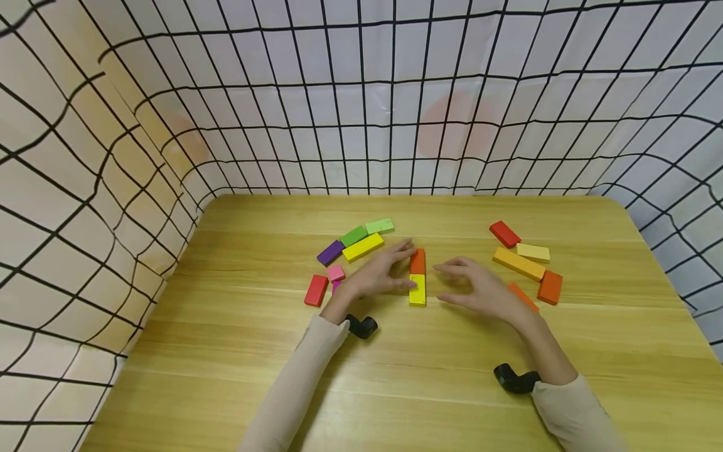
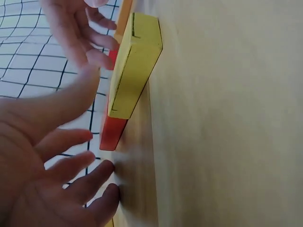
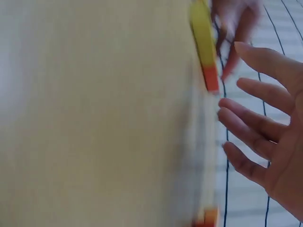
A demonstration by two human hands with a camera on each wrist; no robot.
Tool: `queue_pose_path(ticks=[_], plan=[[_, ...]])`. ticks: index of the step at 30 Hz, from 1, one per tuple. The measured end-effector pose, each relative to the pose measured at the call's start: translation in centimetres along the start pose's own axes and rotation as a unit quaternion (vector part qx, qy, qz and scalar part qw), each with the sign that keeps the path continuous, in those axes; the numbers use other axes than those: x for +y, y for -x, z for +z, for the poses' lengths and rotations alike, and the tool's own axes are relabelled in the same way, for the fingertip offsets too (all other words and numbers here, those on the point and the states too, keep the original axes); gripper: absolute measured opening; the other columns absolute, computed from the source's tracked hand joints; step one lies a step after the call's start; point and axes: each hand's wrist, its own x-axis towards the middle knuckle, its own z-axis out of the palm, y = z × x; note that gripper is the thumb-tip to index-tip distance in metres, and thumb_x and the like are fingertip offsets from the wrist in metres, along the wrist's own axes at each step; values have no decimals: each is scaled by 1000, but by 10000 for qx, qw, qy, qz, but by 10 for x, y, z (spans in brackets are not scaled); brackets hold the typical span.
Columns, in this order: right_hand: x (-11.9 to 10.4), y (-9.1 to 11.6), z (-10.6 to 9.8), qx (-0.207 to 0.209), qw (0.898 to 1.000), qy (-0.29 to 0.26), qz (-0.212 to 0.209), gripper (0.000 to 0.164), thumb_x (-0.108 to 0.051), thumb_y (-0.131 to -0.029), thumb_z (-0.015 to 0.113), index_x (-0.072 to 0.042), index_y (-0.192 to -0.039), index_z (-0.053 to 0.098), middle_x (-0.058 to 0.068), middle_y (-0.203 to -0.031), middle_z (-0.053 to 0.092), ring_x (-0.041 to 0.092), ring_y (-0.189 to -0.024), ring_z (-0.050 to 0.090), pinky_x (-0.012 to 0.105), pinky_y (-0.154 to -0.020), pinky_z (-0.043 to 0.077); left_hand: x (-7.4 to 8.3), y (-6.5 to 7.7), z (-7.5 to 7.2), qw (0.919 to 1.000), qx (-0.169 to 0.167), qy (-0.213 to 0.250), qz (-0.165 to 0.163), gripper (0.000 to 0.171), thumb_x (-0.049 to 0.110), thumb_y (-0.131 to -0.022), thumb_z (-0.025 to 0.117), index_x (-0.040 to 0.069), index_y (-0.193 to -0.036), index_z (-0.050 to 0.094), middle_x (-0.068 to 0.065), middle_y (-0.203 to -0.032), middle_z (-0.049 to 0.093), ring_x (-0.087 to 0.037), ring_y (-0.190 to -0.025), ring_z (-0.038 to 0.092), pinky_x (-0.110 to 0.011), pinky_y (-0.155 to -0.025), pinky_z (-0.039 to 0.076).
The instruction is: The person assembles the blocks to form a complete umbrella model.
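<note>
A yellow block [image 1: 417,292] lies end to end with an orange-red block [image 1: 418,261] in the middle of the wooden table. Just left of this pair is my left hand [image 1: 374,276], its fingers spread and loosely bent. Its thumb tip overlaps the yellow block in the head view; the left wrist view shows the thumb beside that block [image 2: 135,75], not gripping it. My right hand [image 1: 480,289] hovers right of the pair, thumb and fingers apart. Nothing is in its grasp, as the right wrist view of the hand [image 3: 279,127] also shows.
Left of the pair lie a purple block [image 1: 331,252], two green blocks, a long yellow block [image 1: 363,247], a red block [image 1: 316,290] and small pink pieces. At right are red [image 1: 504,233], pale yellow, amber [image 1: 518,263] and orange blocks. Black grid netting [image 1: 367,94] surrounds the table's back and sides.
</note>
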Motion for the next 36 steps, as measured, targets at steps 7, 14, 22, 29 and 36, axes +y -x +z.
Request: queue_pose_path(ticks=[7, 14, 22, 29, 36], plan=[[30, 38, -38, 79, 9996, 17, 279, 60, -31, -96, 75, -10, -149, 56, 20, -151, 52, 44, -136, 50, 63, -101, 49, -2, 12, 6, 9985, -525, 125, 117, 94, 30, -89, 82, 12, -164, 28, -5, -176, 5, -25, -163, 9, -42, -131, 21], [59, 73, -63, -398, 9983, 33, 418, 75, -32, -88, 84, -15, -153, 51, 16, -157, 47, 9, -135, 46, 22, -97, 49, -3, 15, 8, 9985, -518, 164, 60, 93, 27, -89, 82, 12, -164, 29, 0, -176, 5, -22, -163, 8, -40, -131, 19], [71, 79, -70, -675, 9975, 5, 215, 72, -19, -84, 87, -13, -148, 56, 14, -152, 51, -7, -127, 47, 14, -94, 49, -1, 15, 8, 9985, -517, 136, 63, 91, 24, -90, 81, 10, -163, 29, -3, -176, 5, -24, -163, 9, -39, -131, 20], [71, 73, -63, -306, 9987, 307, 255, 67, -28, -83, 88, -14, -143, 62, 8, -142, 60, 3, -108, 56, 20, -84, 50, 0, 14, 8, 9988, -484, 89, 83, 91, 23, -89, 82, 9, -163, 29, -4, -176, 6, -24, -162, 10, -40, -131, 20], [69, 67, -58, -199, 9993, 267, 142, 68, -28, -84, 88, -10, -143, 61, 13, -141, 58, 2, -112, 56, 17, -87, 50, -2, 14, 7, 9987, -498, 116, 82, 92, 23, -89, 81, 9, -163, 29, -3, -176, 5, -24, -162, 10, -40, -131, 20]])
